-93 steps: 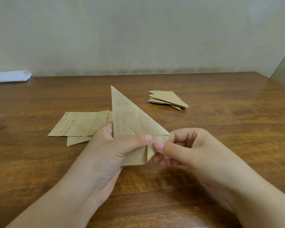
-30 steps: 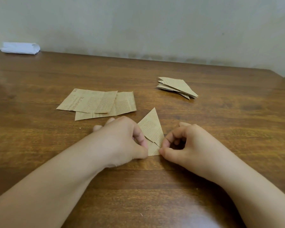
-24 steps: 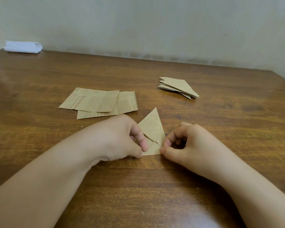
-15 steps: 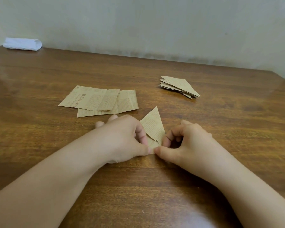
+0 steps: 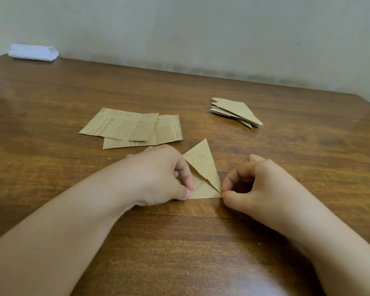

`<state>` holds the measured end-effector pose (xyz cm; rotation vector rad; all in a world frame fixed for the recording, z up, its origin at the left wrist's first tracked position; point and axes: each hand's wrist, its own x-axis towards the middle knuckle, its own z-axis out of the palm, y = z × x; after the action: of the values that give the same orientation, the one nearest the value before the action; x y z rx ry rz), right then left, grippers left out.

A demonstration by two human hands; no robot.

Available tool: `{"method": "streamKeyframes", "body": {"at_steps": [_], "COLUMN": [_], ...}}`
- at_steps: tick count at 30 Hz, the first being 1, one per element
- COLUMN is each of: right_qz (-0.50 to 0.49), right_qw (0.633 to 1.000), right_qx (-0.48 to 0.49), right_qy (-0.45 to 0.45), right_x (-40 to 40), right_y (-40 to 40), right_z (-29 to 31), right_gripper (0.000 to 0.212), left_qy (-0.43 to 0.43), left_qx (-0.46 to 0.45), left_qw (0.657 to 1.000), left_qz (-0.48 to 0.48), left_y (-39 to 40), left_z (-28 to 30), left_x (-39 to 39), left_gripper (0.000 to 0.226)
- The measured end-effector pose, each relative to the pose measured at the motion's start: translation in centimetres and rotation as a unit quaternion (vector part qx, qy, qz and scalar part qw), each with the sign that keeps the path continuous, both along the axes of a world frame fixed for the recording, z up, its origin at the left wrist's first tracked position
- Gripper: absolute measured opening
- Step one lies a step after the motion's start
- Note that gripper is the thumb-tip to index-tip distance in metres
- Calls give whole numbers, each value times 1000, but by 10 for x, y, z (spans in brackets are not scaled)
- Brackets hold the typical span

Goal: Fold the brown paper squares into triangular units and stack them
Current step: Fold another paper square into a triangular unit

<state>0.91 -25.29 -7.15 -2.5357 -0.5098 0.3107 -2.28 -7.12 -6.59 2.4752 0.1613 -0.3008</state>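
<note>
A small triangular unit of thin brown kraft paper printed with fine newspaper-style text (image 5: pixel 201 167) lies flat on the glossy, dark-grained wooden table (image 5: pixel 222 242), between the person's two hands. Its apex points away from the person, its straight lower edge runs level, and a layered flap crosses its face in a sharp diagonal crease toward the lower right corner.

The left hand (image 5: pixel 160 174) sits knuckles-up over the unit's left side, fingers curled, with the thumb and forefinger tips bearing on the paper's lower left edge. The right hand (image 5: pixel 256 184) is curled too, its thumb and forefinger tips closed together at the unit's lower right corner; they seem to nip the very tip of the paper, though the contact is too small to make out surely.

Beyond the left hand, two flat brown printed paper squares (image 5: pixel 132 130) lie overlapping, the upper one skewed over the lower, both uncreased, with a bolder headline along the upper sheet's left side. Farther right and well apart from them, a loose stack of folded brown paper triangles (image 5: pixel 236 112) rests on the table, its pointed corners fanned slightly so the layered edges show.

At the far left corner of the table, against the pale, matte wall (image 5: pixel 201 28), lies a soft, crumpled white bundle (image 5: pixel 33 52), cloth or plastic.
</note>
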Motion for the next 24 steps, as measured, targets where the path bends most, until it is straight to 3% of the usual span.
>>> {"method": "streamKeyframes", "body": {"at_steps": [10, 12, 15, 19, 24], "right_qz": [107, 154, 195, 216, 228], "right_qw": [989, 981, 972, 963, 952], "right_qx": [24, 9, -11, -28, -46], "right_qy": [-104, -118, -128, -159, -198], "right_x": [3, 4, 8, 10, 7], "right_y": [-7, -7, -7, -6, -5], "right_z": [-6, -7, -9, -9, -8], "right_gripper": [6, 17, 35, 36, 34], "left_qy": [-5, -9, -32, -13, 10], "left_qx": [-7, -18, -18, 64, 107], "left_qw": [1000, 999, 997, 987, 981], "left_qz": [-14, -34, -63, -147, -159], "left_y": [4, 6, 16, 29, 29], "left_z": [-3, -1, 11, 22, 12], "left_x": [1, 0, -3, -4, 1], "left_gripper": [7, 7, 18, 48, 52]}}
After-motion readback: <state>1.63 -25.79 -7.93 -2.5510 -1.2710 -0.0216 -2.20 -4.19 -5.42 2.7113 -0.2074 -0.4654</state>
